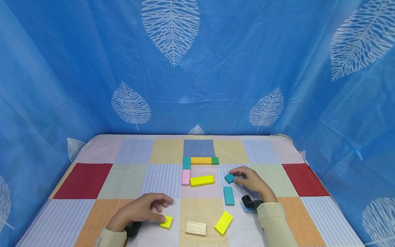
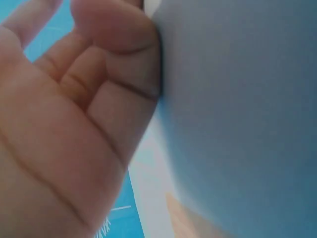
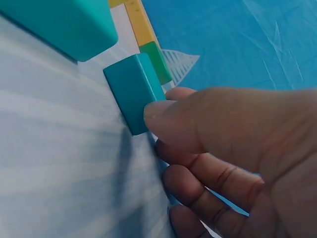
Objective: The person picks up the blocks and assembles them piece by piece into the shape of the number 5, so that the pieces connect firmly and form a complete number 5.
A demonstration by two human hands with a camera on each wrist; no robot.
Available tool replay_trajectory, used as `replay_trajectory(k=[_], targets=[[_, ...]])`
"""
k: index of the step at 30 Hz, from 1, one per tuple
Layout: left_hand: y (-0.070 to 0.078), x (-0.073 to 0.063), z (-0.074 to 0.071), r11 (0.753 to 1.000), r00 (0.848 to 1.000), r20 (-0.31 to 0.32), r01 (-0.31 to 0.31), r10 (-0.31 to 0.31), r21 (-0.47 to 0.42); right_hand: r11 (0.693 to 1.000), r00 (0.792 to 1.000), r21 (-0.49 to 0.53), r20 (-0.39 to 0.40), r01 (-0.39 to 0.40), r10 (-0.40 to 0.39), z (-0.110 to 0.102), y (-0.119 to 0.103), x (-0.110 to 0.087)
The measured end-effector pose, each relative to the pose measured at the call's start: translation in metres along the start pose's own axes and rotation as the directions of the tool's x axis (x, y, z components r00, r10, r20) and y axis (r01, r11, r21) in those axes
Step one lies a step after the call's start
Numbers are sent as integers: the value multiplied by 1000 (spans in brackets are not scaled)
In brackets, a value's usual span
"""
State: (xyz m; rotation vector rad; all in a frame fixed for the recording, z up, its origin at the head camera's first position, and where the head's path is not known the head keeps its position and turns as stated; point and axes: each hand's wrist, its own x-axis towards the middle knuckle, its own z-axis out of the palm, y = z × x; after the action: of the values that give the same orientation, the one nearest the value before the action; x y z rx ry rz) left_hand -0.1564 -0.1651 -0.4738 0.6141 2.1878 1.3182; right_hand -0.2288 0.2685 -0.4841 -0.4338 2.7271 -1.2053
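Observation:
Between thumb and forefinger my right hand [image 1: 251, 178] pinches a small teal block [image 1: 229, 178]. The right wrist view shows this teal block [image 3: 131, 94] tilted above the cloth, thumb on its side. A longer teal block [image 1: 228, 196] lies just nearer to me. My left hand [image 1: 143, 208] rests at the front left with loosely bent fingers. Its thumb tip overlaps the edge of a small yellow block [image 1: 167, 222] in the head view. In the left wrist view, the left hand [image 2: 74, 114] lies against the cloth and no block shows.
An angled row holds a pink block [image 1: 186, 178], a teal block [image 1: 186, 163], an orange block [image 1: 201, 161] and a green block [image 1: 215, 161]. Beside it lie yellow blocks [image 1: 202, 180]. Nearer are a striped wooden block [image 1: 195, 228] and another yellow block [image 1: 223, 223] on the patchwork cloth [image 1: 123, 181].

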Motion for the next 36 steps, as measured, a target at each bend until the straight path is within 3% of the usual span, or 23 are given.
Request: replay_trajectory(k=[8,22,29,36], targets=[[-4,-2,-6,999,997,69,-32,34,-23,999,998,-37,-43,-38,36,5,-7,1],[-2,-2,-5,999,999,48,-20,19,25,996,996,-43,-50,-81,79,8,-11,2],[-5,-2,-5,999,998,52,-46,45,25,997,998,-66,-49,-32,29,10,-13,3],[-3,-2,-5,999,999,45,-28,27,29,996,998,-90,-57,-3,-2,17,-19,6]])
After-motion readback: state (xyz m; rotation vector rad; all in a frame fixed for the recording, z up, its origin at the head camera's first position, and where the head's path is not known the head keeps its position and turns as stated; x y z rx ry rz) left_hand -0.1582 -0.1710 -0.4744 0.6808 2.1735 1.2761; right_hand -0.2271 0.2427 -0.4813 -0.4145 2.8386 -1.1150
